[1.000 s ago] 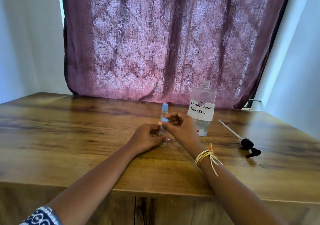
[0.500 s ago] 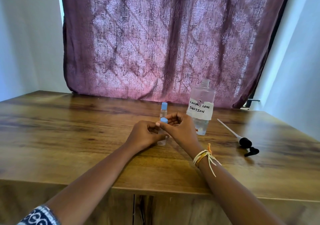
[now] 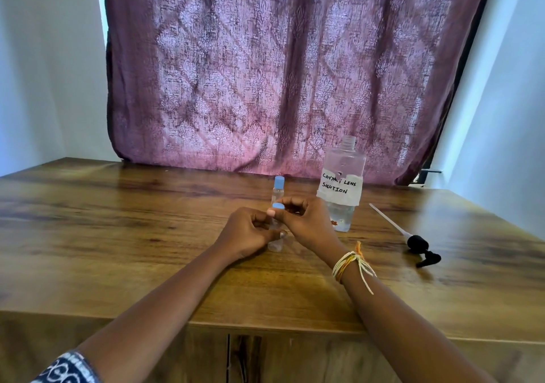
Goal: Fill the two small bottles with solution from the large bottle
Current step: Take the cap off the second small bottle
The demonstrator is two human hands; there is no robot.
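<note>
A small clear bottle (image 3: 276, 242) stands on the wooden table (image 3: 118, 235) between my hands. My left hand (image 3: 247, 232) grips its body. My right hand (image 3: 303, 220) pinches its blue cap (image 3: 278, 206) at the top. A second small bottle (image 3: 277, 189) with a blue cap stands upright just behind. The large clear bottle (image 3: 342, 185), labelled "contact lens solution", stands uncapped to the right with a little liquid at its bottom.
A black pump head with a long white tube (image 3: 418, 248) lies on the table to the right of the large bottle. A purple curtain (image 3: 280, 67) hangs behind the table. The table's front edge runs below my forearms.
Both hands stay on the near small bottle and its cap with only slight shifts. The view has tilted a little.
</note>
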